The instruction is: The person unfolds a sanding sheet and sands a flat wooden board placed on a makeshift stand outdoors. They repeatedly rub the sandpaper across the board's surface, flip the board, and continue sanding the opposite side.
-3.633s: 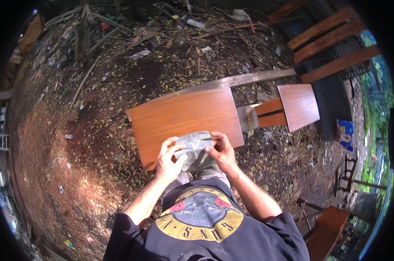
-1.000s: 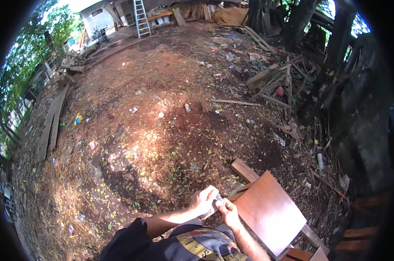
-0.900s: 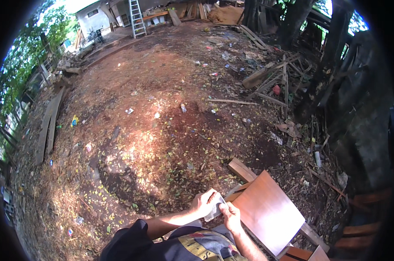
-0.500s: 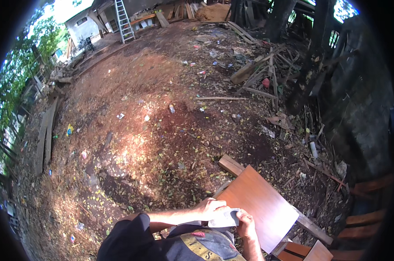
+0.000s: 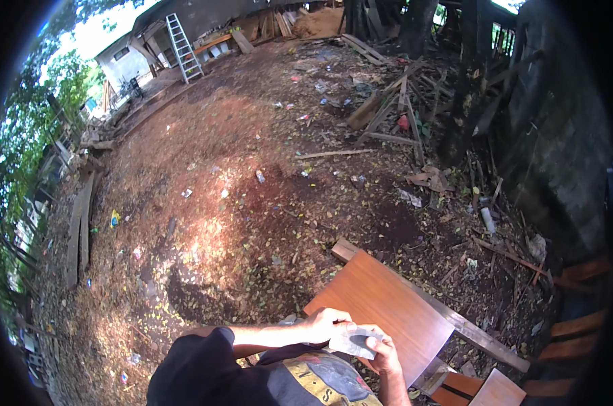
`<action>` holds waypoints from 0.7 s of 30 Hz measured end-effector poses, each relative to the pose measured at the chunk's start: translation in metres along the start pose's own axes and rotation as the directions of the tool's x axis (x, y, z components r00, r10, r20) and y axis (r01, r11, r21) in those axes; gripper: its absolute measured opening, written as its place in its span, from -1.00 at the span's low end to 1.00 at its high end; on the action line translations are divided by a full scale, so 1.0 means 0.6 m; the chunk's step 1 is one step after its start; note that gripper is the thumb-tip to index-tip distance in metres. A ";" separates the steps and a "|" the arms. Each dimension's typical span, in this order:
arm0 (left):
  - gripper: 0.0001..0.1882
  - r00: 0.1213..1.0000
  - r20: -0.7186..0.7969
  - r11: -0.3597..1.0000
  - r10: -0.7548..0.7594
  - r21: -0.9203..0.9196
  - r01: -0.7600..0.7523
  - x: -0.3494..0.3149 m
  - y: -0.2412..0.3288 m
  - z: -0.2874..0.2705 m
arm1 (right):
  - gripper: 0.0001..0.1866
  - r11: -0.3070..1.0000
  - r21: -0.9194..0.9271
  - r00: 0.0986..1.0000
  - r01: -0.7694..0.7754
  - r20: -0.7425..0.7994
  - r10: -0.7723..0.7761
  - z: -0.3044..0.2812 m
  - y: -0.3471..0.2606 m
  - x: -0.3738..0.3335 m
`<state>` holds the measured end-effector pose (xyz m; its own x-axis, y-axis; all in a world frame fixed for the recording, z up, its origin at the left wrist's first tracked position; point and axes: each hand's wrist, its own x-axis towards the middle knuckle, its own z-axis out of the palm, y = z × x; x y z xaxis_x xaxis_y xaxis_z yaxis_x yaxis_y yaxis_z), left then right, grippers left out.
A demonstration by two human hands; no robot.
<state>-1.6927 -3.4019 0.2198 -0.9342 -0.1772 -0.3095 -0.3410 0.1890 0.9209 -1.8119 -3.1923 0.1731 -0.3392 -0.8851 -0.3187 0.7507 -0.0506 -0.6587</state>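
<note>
Both my hands meet low in the view over the near edge of a reddish-brown wooden panel [image 5: 381,308]. My left hand [image 5: 325,323] and my right hand [image 5: 385,352] together grip a small pale grey sheet, crumpled like plastic or paper [image 5: 356,340], held between them just above the panel. The left fingers curl over its top left corner; the right hand holds its right side. My dark shirt with a yellow print fills the bottom edge.
A long plank [image 5: 455,321] lies behind the panel, with more wooden panels [image 5: 496,391] at lower right. The ground is red dirt with leaves and litter. Piled timber [image 5: 381,108] lies further off, with planks [image 5: 76,227] at left and a ladder [image 5: 181,47] by a building.
The view has swung from the panel to the yard, then slightly back. Both hands have stayed on the pale sheet throughout, which now sits lower right in the picture over the panel.
</note>
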 end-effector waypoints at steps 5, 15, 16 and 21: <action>-0.70 0.995 0.063 0.997 -0.079 -0.022 0.080 0.019 -0.013 0.017 | -0.36 0.993 0.040 0.993 -0.114 -0.005 0.114 -0.038 0.027 -0.007; -0.75 0.998 -0.064 1.000 -0.002 -0.005 0.002 -0.009 -0.027 0.003 | -0.23 0.994 -0.022 0.993 -0.109 -0.038 0.108 0.005 0.002 -0.004; -0.76 0.997 -0.079 0.998 -0.007 -0.064 0.002 -0.018 -0.017 -0.001 | -0.19 0.992 -0.082 0.995 -0.099 -0.022 0.098 0.009 -0.001 -0.001; -0.87 0.984 -0.172 0.964 -0.048 -0.264 0.001 -0.026 -0.042 0.004 | -0.19 0.977 -0.207 0.997 -0.049 -0.073 0.034 0.027 -0.016 0.001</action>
<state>-1.6695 -3.4018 0.2011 -0.8849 -0.3493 -0.3083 -0.3023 -0.0731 0.9504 -1.8098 -3.1997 0.1903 -0.3542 -0.8500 -0.3900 0.6323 0.0895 -0.7695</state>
